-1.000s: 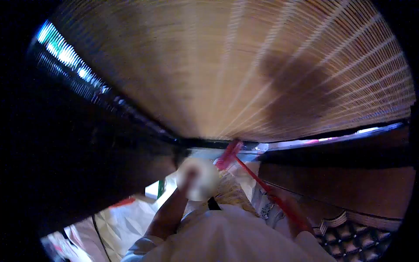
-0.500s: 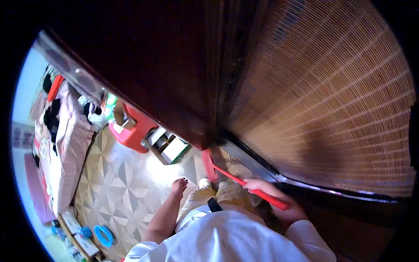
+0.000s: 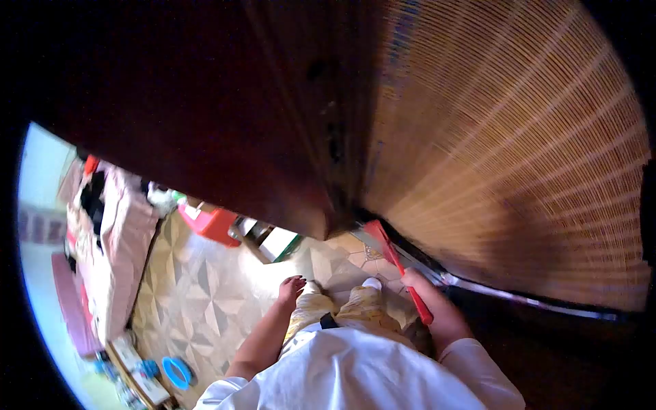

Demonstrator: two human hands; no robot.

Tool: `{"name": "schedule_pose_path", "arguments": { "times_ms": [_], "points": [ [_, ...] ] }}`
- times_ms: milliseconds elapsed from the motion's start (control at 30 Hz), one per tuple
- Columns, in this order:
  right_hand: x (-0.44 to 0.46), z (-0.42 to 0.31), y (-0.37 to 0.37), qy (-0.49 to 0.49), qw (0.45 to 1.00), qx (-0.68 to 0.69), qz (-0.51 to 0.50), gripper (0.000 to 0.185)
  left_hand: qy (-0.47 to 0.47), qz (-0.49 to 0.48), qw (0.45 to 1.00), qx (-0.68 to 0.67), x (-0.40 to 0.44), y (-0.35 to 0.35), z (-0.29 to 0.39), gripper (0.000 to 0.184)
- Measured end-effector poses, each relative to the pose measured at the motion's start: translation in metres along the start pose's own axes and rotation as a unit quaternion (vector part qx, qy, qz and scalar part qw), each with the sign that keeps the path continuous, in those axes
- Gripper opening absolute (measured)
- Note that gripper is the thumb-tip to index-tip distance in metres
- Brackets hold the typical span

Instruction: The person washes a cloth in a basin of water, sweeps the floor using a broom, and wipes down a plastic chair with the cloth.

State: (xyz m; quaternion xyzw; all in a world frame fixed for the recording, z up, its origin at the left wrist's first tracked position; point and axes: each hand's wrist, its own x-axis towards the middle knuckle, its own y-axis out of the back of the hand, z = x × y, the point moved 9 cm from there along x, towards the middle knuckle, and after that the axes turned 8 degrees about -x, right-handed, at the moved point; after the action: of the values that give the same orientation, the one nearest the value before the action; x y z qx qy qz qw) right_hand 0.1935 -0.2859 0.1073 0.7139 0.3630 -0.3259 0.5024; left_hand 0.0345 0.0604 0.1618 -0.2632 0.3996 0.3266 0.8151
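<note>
My right hand (image 3: 412,277) is wrapped round the handle of a red tool (image 3: 386,244) with a flat, wide head. Its head lies beside the dark lower edge of a woven bamboo blind or curtain (image 3: 506,150). My left hand (image 3: 292,285) hangs over the tiled floor, fingers apart and holding nothing. A dark red door (image 3: 205,123) stands ahead on the left, its lower corner near the head of the red tool.
Left of the door are a red stool or bin (image 3: 215,225), an open box (image 3: 277,242) and a bed with pink covers (image 3: 126,225). A blue basin (image 3: 177,372) lies on the patterned floor (image 3: 205,294) beside a low shelf (image 3: 140,372).
The white round object near my left hand is out of view. My right hand has moved the red tool right, towards the blind's edge. The door covers more of the room's far side.
</note>
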Motion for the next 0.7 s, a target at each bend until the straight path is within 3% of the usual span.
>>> {"name": "schedule_pose_path", "arguments": {
  "times_ms": [33, 100, 133, 167, 267, 333, 433, 500, 533, 633, 667, 700],
  "points": [
    [-0.017, 0.005, 0.005, -0.018, 1.0, 0.019, 0.011, 0.014, 0.005, -0.027, 1.0, 0.016, 0.008, -0.013, 0.0, 0.017],
    [-0.05, -0.011, 0.025, 0.027, 0.992, -0.087, 0.084, 0.014, 0.022, -0.069, 0.996, 0.05, 0.025, -0.038, -0.001, 0.019],
    [-0.052, 0.004, 0.012, -0.044, 0.999, -0.003, 0.031, 0.015, 0.026, -0.103, 0.992, 0.072, 0.031, -0.057, 0.003, 0.02],
    [-0.064, 0.007, 0.01, -0.069, 0.996, 0.021, 0.044, 0.015, 0.032, -0.137, 0.986, 0.094, 0.033, -0.075, 0.006, 0.021],
    [-0.086, 0.011, -0.043, -0.06, 0.96, 0.272, 0.031, 0.018, 0.025, -0.253, 0.947, 0.195, 0.036, -0.112, 0.005, 0.024],
    [-0.103, 0.014, -0.082, -0.097, 0.935, 0.337, 0.063, 0.018, 0.038, -0.316, 0.916, 0.245, 0.022, -0.134, 0.004, 0.023],
    [-0.133, -0.015, -0.141, -0.116, 0.855, 0.494, 0.11, 0.018, 0.071, -0.428, 0.827, 0.358, -0.012, -0.145, -0.019, 0.025],
    [-0.15, -0.049, -0.177, -0.107, 0.782, 0.596, 0.145, 0.018, 0.113, -0.452, 0.738, 0.488, -0.039, -0.131, -0.048, 0.034],
    [-0.159, -0.066, -0.192, -0.098, 0.742, 0.643, 0.164, 0.018, 0.135, -0.465, 0.68, 0.551, -0.052, -0.124, -0.066, 0.048],
    [-0.185, -0.12, -0.218, -0.064, 0.632, 0.743, 0.21, 0.019, 0.204, -0.446, 0.635, 0.597, -0.119, -0.085, -0.081, 0.057],
    [-0.196, -0.136, -0.222, -0.05, 0.602, 0.764, 0.227, 0.019, 0.283, -0.47, 0.614, 0.567, -0.127, -0.067, -0.103, 0.06],
    [-0.208, -0.15, -0.224, -0.034, 0.575, 0.78, 0.244, 0.02, 0.285, -0.48, 0.59, 0.584, -0.133, -0.053, -0.113, 0.06]
  ]
}}
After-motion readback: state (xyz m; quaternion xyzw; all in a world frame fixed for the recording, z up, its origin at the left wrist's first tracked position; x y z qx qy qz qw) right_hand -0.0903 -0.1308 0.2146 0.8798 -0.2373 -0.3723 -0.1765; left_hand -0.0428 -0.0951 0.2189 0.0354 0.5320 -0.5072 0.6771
